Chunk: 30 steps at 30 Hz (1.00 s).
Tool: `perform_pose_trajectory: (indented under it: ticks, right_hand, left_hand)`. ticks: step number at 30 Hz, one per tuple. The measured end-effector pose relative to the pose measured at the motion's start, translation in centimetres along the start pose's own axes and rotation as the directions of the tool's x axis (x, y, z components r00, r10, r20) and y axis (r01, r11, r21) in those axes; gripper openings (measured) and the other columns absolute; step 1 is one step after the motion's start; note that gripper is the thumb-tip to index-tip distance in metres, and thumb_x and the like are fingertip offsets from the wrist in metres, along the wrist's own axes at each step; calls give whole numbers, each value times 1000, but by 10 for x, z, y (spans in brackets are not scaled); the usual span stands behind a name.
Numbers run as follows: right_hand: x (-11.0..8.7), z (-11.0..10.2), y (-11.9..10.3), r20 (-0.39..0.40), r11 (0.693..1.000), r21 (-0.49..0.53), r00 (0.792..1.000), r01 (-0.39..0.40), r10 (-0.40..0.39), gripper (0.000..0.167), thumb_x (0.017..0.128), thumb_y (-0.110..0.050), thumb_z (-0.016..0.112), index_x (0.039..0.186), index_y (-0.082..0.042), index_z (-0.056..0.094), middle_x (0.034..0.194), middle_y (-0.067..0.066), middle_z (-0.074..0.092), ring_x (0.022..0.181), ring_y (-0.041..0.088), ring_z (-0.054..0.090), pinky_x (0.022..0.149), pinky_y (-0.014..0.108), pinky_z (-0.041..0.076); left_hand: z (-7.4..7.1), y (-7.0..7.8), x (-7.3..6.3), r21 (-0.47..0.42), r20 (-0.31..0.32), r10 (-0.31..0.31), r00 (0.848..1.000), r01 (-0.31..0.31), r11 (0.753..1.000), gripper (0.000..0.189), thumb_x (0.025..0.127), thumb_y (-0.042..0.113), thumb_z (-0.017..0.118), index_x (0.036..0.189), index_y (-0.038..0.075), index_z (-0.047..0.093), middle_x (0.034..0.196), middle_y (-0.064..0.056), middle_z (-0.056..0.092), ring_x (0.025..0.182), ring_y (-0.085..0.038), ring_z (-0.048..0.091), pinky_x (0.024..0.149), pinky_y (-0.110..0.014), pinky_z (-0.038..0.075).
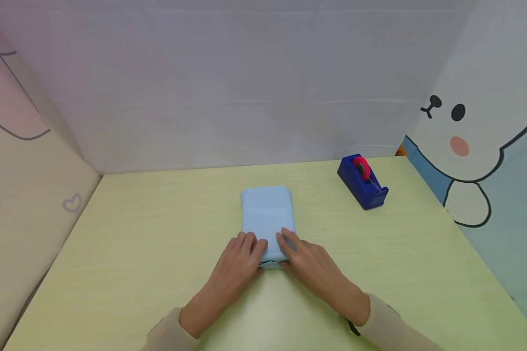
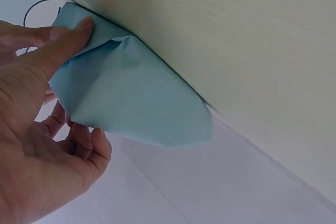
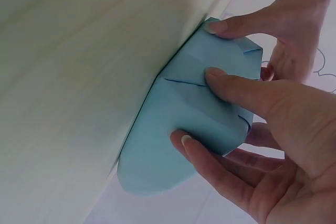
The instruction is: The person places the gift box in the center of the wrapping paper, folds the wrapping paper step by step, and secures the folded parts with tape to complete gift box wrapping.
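Note:
A light blue paper-wrapped package (image 1: 265,209), flat and roughly rectangular, lies on the table in the head view. My left hand (image 1: 237,265) grips its near left corner, with the thumb on the near end and curled fingers along the side and top. On the near right corner, my right hand (image 1: 316,268) holds the package between its thumb and fingers. Folded paper (image 3: 205,51) with a crease shows at the near end in the right wrist view, both thumbs pressing there. In the left wrist view the paper (image 2: 147,98) gapes slightly along a fold.
A blue tape dispenser (image 1: 362,187) with a red-cored roll stands at the back right of the pale yellow table (image 1: 136,234). A whitish panel (image 1: 246,87) rises behind the table, and printed panels flank it, the right one (image 1: 478,146) with a cartoon animal.

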State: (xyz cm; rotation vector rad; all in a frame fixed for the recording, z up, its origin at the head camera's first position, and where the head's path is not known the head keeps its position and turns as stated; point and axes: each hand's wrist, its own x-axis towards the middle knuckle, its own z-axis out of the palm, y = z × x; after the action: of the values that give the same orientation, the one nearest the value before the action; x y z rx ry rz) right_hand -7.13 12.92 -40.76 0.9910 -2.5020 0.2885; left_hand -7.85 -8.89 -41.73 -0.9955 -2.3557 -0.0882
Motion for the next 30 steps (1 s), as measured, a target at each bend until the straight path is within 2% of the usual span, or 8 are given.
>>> perform_pose_trajectory:
  ticks: [4, 8, 13, 15, 22, 30]
  right_hand:
    - [0, -2, -1, 10, 1000, 3, 1000, -4, 4, 64, 77, -24, 92, 128, 5, 66, 128, 19, 64, 81, 26, 73, 63, 35, 59]
    - [0, -2, 0, 9, 1000, 10, 1000, 0, -1, 65, 76, -23, 92, 128, 5, 66, 128, 20, 64, 82, 26, 74, 64, 35, 59]
    - [0, -2, 3, 3, 999, 30, 1000, 15, -15, 65, 76, -24, 93, 128, 5, 66, 127, 19, 64, 83, 25, 74, 64, 34, 59]
    - [1, -3, 4, 1, 999, 39, 1000, 19, -19, 64, 76, -25, 93, 128, 4, 67, 127, 19, 64, 84, 25, 74, 64, 34, 59]
    - [2, -4, 8, 11, 998, 52, 1000, 25, -25, 63, 77, -25, 92, 128, 3, 67, 127, 19, 65, 84, 24, 74, 64, 33, 59]
    - [4, -7, 11, 40, 996, 91, 999, 9, -13, 62, 78, -26, 91, 128, 1, 68, 127, 19, 65, 82, 23, 74, 64, 31, 59]
  left_hand:
    - [2, -4, 2, -23, 11, 21, 1000, -20, 1000, 65, 61, 27, 101, 99, 4, 54, 81, -8, 47, 71, -22, 43, 59, -26, 39]
    - [1, -8, 2, -127, -5, 26, 1000, -27, 992, 63, 63, 30, 99, 100, 4, 55, 80, -6, 48, 71, -20, 43, 61, -26, 41]
    - [1, -13, 1, -300, -44, -5, 999, -8, 954, 49, 72, 23, 96, 100, 6, 59, 80, -2, 50, 71, -17, 45, 63, -25, 43]
    - [0, -14, 0, -339, -53, -17, 998, -2, 941, 45, 74, 22, 94, 99, 7, 61, 81, -1, 51, 72, -16, 46, 64, -24, 44]
    - [-2, -14, 0, -409, -36, -66, 997, 45, 911, 39, 77, 21, 93, 98, 8, 63, 84, 0, 53, 75, -15, 48, 65, -23, 46]
    - [-5, -12, 1, -467, 10, -138, 990, 126, 875, 38, 77, 18, 93, 98, 8, 63, 90, -2, 52, 77, -14, 50, 67, -25, 50]
